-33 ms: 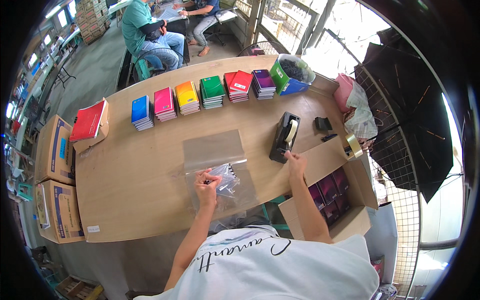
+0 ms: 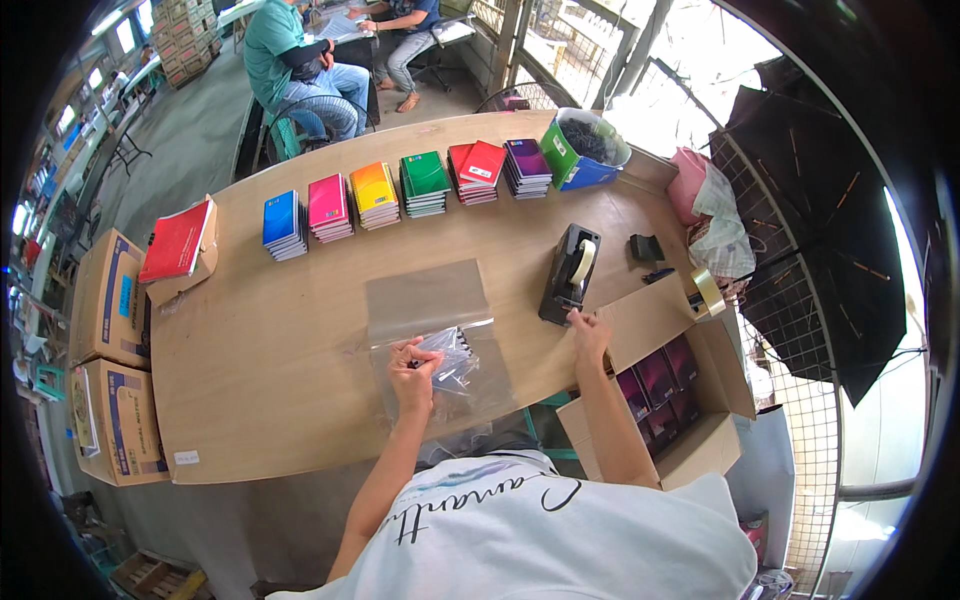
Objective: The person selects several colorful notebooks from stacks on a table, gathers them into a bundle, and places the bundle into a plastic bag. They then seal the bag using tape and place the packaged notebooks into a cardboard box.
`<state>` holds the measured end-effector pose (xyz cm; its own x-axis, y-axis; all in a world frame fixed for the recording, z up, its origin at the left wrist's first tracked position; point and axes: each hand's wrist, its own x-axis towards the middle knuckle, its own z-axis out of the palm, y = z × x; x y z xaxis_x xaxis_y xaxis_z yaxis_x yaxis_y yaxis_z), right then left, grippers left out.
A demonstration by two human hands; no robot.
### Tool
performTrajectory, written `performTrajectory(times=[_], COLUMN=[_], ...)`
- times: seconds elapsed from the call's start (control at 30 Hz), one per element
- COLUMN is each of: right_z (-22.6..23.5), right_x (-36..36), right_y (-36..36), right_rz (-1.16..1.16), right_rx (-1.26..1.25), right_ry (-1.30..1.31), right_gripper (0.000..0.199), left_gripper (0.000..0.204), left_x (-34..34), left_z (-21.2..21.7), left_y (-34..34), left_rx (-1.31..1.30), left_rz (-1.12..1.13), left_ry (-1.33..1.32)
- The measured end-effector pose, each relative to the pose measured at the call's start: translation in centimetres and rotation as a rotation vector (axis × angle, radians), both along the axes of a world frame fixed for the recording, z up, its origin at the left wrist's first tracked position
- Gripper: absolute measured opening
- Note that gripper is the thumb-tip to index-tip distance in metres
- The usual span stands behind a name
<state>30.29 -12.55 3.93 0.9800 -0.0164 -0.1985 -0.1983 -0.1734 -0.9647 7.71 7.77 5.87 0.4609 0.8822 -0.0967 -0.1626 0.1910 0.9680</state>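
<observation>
My left hand (image 2: pixel 413 367) is closed on a bunched clear plastic bag (image 2: pixel 455 372), with small black coil-like shapes showing inside it. Under it lies a larger flat sheet of clear plastic (image 2: pixel 425 292) on the wooden table. At the front end of a black tape dispenser (image 2: pixel 556 296), my right hand (image 2: pixel 590 336) pinches with thumb and finger close to the cutting edge. It seems to grip the tape's end, though the strip is too small to make out clearly. The roll of tape (image 2: pixel 583 262) sits in the dispenser.
Stacks of coloured notebooks (image 2: pixel 425 175) line the table's far side, beside a blue-green box (image 2: pixel 585 165) of black items. An open carton (image 2: pixel 712 440) of purple-covered items stands at my right. Closed cartons (image 2: pixel 120 415) flank the left edge. Two people sit beyond the table.
My right hand has shifted very slightly downward at the dispenser's front end. My left hand and the bag stay where they were.
</observation>
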Motion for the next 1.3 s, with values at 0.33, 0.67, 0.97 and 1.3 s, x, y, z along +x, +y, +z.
performTrajectory(times=[0.33,0.67,0.97,1.3], right_z=[2.5,6.2,-2.6,3.1], right_x=[-9.4,-14.8,-14.9,-14.8], right_y=[6.9,9.0,8.7,8.3], right_rz=[0.311,0.608,0.733,0.809], right_rx=[0.477,-0.142,-0.398,1.012], right_ry=[0.362,0.18,-0.243,0.465], right_gripper=[0.019,0.031,0.034,0.08], left_gripper=[0.018,0.016,0.102,0.106], left_x=[0.3,-0.2,-1.6,-3.5], left_z=[1.2,0.2,3.1,6.1], left_y=[-0.2,-0.4,5.7,4.2], left_rx=[0.115,0.227,0.467,0.229], left_rz=[-0.018,-0.038,-0.527,-0.53], left_ry=[0.05,0.04,0.206,0.058])
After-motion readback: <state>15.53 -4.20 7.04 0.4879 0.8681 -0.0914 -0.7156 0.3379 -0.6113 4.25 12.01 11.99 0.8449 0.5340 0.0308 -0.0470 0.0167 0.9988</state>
